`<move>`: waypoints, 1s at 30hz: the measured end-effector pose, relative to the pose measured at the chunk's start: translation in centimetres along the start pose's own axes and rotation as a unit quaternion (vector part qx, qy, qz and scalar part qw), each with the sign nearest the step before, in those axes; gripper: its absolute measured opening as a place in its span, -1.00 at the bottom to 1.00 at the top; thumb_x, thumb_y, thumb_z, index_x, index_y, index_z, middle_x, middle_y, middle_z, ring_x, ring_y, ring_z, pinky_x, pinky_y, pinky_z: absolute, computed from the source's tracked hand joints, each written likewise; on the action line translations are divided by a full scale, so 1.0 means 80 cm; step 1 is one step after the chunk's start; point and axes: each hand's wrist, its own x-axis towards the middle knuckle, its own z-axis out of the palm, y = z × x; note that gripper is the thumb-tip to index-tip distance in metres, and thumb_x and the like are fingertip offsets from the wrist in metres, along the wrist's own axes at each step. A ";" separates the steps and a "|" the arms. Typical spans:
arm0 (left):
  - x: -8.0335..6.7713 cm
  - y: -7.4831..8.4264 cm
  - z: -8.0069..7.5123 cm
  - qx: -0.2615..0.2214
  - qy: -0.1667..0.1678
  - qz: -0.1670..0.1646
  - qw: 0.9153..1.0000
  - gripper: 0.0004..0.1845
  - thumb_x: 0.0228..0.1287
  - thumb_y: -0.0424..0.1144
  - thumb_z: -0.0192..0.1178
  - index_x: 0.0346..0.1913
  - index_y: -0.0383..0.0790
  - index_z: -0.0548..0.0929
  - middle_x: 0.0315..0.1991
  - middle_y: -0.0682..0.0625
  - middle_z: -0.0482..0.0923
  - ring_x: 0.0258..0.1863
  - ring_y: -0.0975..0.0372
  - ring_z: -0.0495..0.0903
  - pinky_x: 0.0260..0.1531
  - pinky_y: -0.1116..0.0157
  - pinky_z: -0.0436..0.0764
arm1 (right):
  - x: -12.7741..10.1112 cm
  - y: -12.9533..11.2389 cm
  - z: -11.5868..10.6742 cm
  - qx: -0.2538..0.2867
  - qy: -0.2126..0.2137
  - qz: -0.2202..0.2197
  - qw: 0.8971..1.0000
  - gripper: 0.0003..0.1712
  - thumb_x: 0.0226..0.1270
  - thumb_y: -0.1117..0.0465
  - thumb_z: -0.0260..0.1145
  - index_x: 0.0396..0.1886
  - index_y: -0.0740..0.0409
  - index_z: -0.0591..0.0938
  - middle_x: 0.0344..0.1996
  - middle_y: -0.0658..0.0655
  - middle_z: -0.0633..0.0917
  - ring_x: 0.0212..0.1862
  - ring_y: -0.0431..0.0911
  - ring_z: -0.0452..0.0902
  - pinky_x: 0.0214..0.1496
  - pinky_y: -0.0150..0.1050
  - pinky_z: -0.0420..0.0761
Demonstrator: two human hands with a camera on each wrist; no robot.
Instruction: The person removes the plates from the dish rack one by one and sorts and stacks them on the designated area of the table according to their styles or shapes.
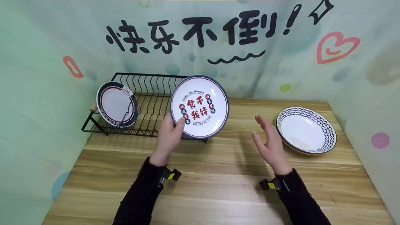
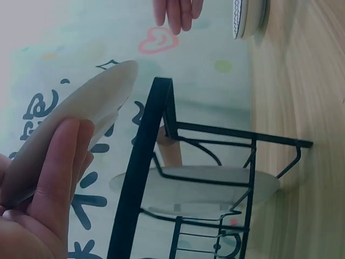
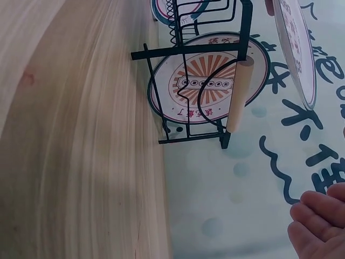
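Note:
My left hand (image 1: 174, 125) grips the lower left rim of a white plate (image 1: 199, 106) with red characters and a dark blue rim. It holds the plate tilted upright in front of the black wire dish rack (image 1: 147, 103). The left wrist view shows my fingers (image 2: 54, 178) curled on the plate's pale underside (image 2: 75, 129). My right hand (image 1: 262, 128) hovers open and apart, just right of the plate, holding nothing; its fingertips (image 3: 321, 221) show in the right wrist view, with the held plate (image 3: 296, 48) edge-on above.
A navy-rimmed plate (image 1: 117, 104) stands at the rack's left end. The right wrist view shows a sunburst-patterned plate (image 3: 207, 83) standing near the rack's right end (image 3: 188, 54). A zigzag-rimmed plate (image 1: 306, 130) lies on the wooden table (image 1: 218, 187) at the right. Printed walls enclose three sides.

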 end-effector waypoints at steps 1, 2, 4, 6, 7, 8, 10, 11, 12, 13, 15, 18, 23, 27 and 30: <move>0.000 -0.001 0.002 -0.002 -0.003 -0.002 1.000 -0.55 0.38 -0.48 0.02 0.30 -0.51 0.39 0.08 -0.31 0.57 -0.01 -0.01 0.63 -0.01 0.25 0.65 | 0.000 0.000 0.001 0.003 0.002 -0.001 1.000 -0.39 0.26 0.51 0.30 0.32 0.47 0.39 0.23 0.35 0.54 0.24 0.23 0.43 0.37 -0.27 0.36; -0.001 -0.001 0.003 -0.002 -0.004 -0.006 1.000 -0.57 0.38 -0.48 0.03 0.28 -0.52 0.41 0.07 -0.31 0.58 -0.03 -0.01 0.64 -0.02 0.25 0.65 | 0.001 -0.001 0.001 0.006 0.003 0.000 1.000 -0.39 0.25 0.51 0.30 0.31 0.47 0.39 0.21 0.35 0.54 0.23 0.23 0.44 0.36 -0.29 0.36; -0.002 -0.003 0.006 -0.005 -0.007 -0.017 1.000 -0.60 0.38 -0.48 0.04 0.24 -0.52 0.44 0.03 -0.30 0.60 -0.06 0.00 0.64 -0.04 0.25 0.66 | 0.001 -0.002 0.002 0.012 0.004 0.003 1.000 -0.39 0.25 0.52 0.30 0.31 0.48 0.39 0.19 0.36 0.55 0.21 0.23 0.46 0.35 -0.32 0.37; -0.004 -0.004 0.009 -0.008 -0.010 -0.028 1.000 -0.63 0.38 -0.47 0.05 0.21 -0.52 0.46 0.00 -0.29 0.62 -0.09 0.00 0.64 -0.05 0.24 0.66 | 0.001 -0.004 0.003 0.015 0.004 0.008 1.000 -0.38 0.24 0.54 0.30 0.30 0.51 0.37 0.17 0.38 0.56 0.19 0.24 0.47 0.34 -0.35 0.37; -0.005 -0.006 0.011 -0.012 -0.014 -0.033 0.999 -0.64 0.38 -0.47 0.05 0.20 -0.52 0.47 -0.01 -0.29 0.62 -0.10 0.01 0.64 -0.06 0.24 0.66 | 0.002 -0.007 0.003 0.018 0.004 0.010 1.000 -0.38 0.23 0.56 0.29 0.30 0.53 0.37 0.16 0.40 0.56 0.19 0.25 0.48 0.33 -0.36 0.37; -0.005 -0.007 0.013 -0.016 -0.018 -0.037 0.999 -0.64 0.39 -0.46 0.05 0.19 -0.52 0.47 -0.01 -0.28 0.62 -0.10 0.01 0.64 -0.06 0.24 0.66 | 0.002 -0.010 0.003 0.021 0.004 0.013 1.000 -0.38 0.23 0.58 0.28 0.30 0.56 0.35 0.15 0.42 0.56 0.18 0.27 0.48 0.33 -0.36 0.37; -0.006 -0.010 0.016 -0.019 -0.024 -0.039 0.999 -0.63 0.39 -0.45 0.05 0.21 -0.51 0.47 0.00 -0.27 0.62 -0.09 0.02 0.64 -0.04 0.24 0.66 | 0.005 -0.021 0.002 0.026 0.004 0.016 1.000 -0.39 0.22 0.61 0.25 0.28 0.61 0.33 0.12 0.47 0.55 0.16 0.31 0.48 0.33 -0.35 0.38; -0.006 -0.011 0.018 -0.022 -0.028 -0.037 0.999 -0.63 0.40 -0.45 0.05 0.22 -0.51 0.46 0.01 -0.28 0.61 -0.08 0.02 0.64 -0.02 0.23 0.65 | 0.006 -0.027 0.001 0.028 0.004 0.018 0.999 -0.39 0.22 0.62 0.24 0.27 0.64 0.33 0.11 0.50 0.55 0.16 0.33 0.47 0.33 -0.34 0.39; -0.006 -0.012 0.019 -0.024 -0.031 -0.035 0.999 -0.63 0.40 -0.45 0.05 0.22 -0.51 0.46 0.01 -0.28 0.61 -0.07 0.02 0.64 -0.01 0.23 0.64 | 0.007 -0.034 0.001 0.030 0.004 0.021 0.999 -0.40 0.21 0.63 0.23 0.26 0.66 0.32 0.10 0.52 0.55 0.15 0.35 0.47 0.33 -0.33 0.40; -0.007 -0.013 0.021 -0.026 -0.034 -0.034 0.998 -0.62 0.40 -0.45 0.04 0.23 -0.51 0.45 0.01 -0.28 0.61 -0.08 0.02 0.64 -0.01 0.23 0.64 | 0.009 -0.040 0.000 0.031 0.003 0.022 0.999 -0.41 0.21 0.64 0.22 0.25 0.68 0.31 0.08 0.54 0.54 0.14 0.36 0.47 0.32 -0.32 0.41; -0.007 -0.015 0.023 -0.030 -0.039 -0.035 0.998 -0.61 0.41 -0.44 0.05 0.24 -0.52 0.44 0.00 -0.28 0.62 -0.10 0.03 0.65 -0.03 0.23 0.65 | 0.011 -0.052 -0.002 0.032 0.001 0.025 0.999 -0.43 0.21 0.64 0.22 0.23 0.70 0.31 0.06 0.55 0.55 0.12 0.37 0.47 0.31 -0.28 0.43; -0.009 -0.017 0.027 -0.032 -0.046 -0.044 0.997 -0.63 0.41 -0.44 0.05 0.21 -0.52 0.46 -0.05 -0.28 0.62 -0.18 0.04 0.65 -0.13 0.24 0.68 | 0.014 -0.060 -0.002 0.035 0.000 0.024 0.999 -0.43 0.21 0.64 0.21 0.22 0.71 0.32 0.04 0.56 0.55 0.11 0.37 0.48 0.29 -0.24 0.46; -0.011 -0.018 0.031 -0.032 -0.055 -0.039 0.997 -0.67 0.41 -0.43 0.06 0.16 -0.51 0.49 -0.09 -0.27 0.62 -0.22 0.06 0.64 -0.18 0.23 0.69 | 0.014 -0.062 -0.001 0.042 0.006 0.017 0.999 -0.43 0.21 0.65 0.20 0.24 0.68 0.32 0.02 0.53 0.57 0.08 0.37 0.49 0.27 -0.23 0.48; -0.014 -0.018 0.034 -0.043 -0.063 -0.035 0.996 -0.64 0.42 -0.43 0.06 0.21 -0.51 0.47 -0.06 -0.28 0.63 -0.18 0.03 0.65 -0.14 0.22 0.69 | 0.012 -0.059 0.001 0.046 0.009 0.013 0.999 -0.41 0.20 0.65 0.20 0.26 0.66 0.32 0.01 0.52 0.57 0.07 0.36 0.50 0.26 -0.26 0.49; -0.016 -0.017 0.035 -0.044 -0.068 -0.047 0.996 -0.64 0.43 -0.41 0.06 0.21 -0.50 0.46 -0.07 -0.27 0.64 -0.21 0.05 0.65 -0.16 0.23 0.69 | 0.009 -0.058 0.002 0.048 0.011 0.011 0.999 -0.41 0.19 0.66 0.20 0.24 0.67 0.32 -0.01 0.53 0.57 0.04 0.36 0.51 0.24 -0.27 0.50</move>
